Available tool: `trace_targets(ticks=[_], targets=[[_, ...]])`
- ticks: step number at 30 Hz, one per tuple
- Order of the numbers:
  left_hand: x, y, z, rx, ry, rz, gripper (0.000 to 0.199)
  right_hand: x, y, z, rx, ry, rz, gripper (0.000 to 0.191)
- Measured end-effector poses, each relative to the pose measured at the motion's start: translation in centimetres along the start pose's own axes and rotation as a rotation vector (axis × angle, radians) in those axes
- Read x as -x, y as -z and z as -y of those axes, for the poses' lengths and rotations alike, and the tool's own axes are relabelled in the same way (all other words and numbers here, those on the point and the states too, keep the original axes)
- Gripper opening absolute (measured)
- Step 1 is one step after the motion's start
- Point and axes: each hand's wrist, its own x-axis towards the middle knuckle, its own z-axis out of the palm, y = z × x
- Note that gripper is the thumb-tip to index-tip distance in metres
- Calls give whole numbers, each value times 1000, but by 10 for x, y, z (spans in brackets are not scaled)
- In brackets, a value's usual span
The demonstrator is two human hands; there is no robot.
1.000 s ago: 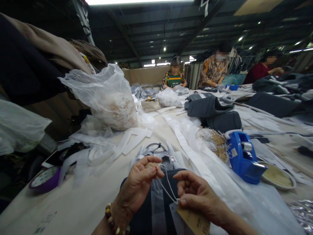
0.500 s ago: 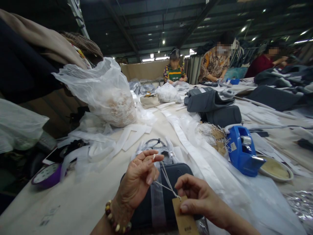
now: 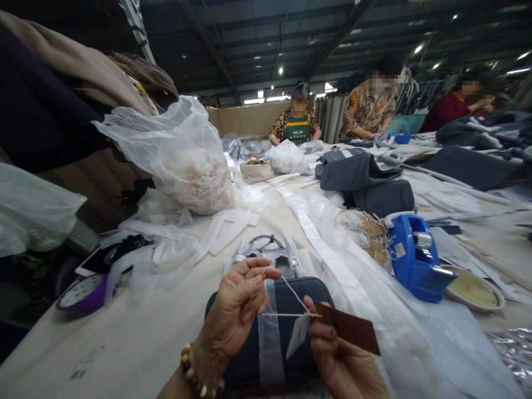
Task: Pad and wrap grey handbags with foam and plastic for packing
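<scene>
Left hand (image 3: pixel 235 310) held thin white string (image 3: pixel 285 315); right hand (image 3: pixel 338 357) pinched flat, rectangular brown tag (image 3: pixel 351 328) over smooth, dark, rounded-corner bag (image 3: pixel 297 370).

I'm standing in a workshop: aproned person (image 3: pixel 297 128) across the counter (image 3: pixel 137 343), tape dispenser (image 3: pixel 409 260) on it, roof beams (image 3: pixel 208 45) above it.

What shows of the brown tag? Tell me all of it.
The tag is a flat brown rectangle, perhaps card, with no readable print. It tilts over the right edge of the bag, free end lower in view. The fingers of the right hand grip its other end, where white string runs toward the left hand.
</scene>
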Motion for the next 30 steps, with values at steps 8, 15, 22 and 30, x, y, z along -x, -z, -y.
trace_targets(ticks=[8, 15, 22, 30], targets=[[4, 3, 3, -51, -4, 10, 19, 0, 7, 5, -21, 66, -41, 44], [9, 3, -2, -102, -2, 8, 25, -6, -1, -2, 296, 291, -282, 31], [13, 0, -1, -154, 7, -2, 26, -1, -6, 4, 480, 393, -276, 38], [15, 1, 5, -154, 43, 19, 27, 11, -4, 16, 74, 77, 63, 44]])
